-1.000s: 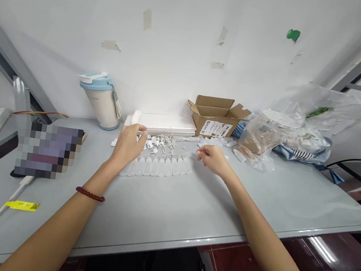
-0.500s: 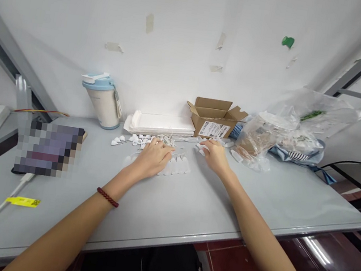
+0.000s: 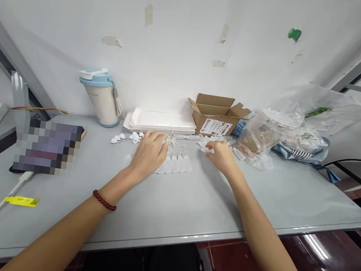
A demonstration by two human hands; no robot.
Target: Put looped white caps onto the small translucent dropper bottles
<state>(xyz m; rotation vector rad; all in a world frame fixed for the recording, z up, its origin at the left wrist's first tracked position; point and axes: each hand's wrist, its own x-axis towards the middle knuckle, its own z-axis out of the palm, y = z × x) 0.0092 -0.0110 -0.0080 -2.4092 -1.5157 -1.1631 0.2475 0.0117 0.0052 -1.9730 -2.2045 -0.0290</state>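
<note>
My left hand (image 3: pixel 149 152), a dark red bead bracelet at its wrist, reaches over the loose white caps and a heap of thin pale strips (image 3: pixel 172 140). Its fingers curl downward, and what they hold, if anything, is hidden. Beneath and beside that hand lies a row of small translucent pouch-like pieces (image 3: pixel 176 164) with thin ends pointing away from me. Several white caps with thin stems (image 3: pixel 119 138) are scattered to its left. My right hand (image 3: pixel 223 156) bends its fingers at a pile of clear plastic pieces (image 3: pixel 204 141); its fingertips are partly hidden.
Behind the hands are a stack of flat white boxes (image 3: pixel 165 122) and an open cardboard box (image 3: pixel 215 118). A tumbler (image 3: pixel 102 103) stands at the back left, a phone (image 3: pixel 52 145) with a white cable nearer. Plastic bags (image 3: pixel 261 136) lie at the right on the grey table (image 3: pixel 169 211).
My left hand has shifted slightly left and its fingers have drawn in. My right hand has moved a little right, its fingers curling more at the clear pieces. The camera view has shifted slightly.
</note>
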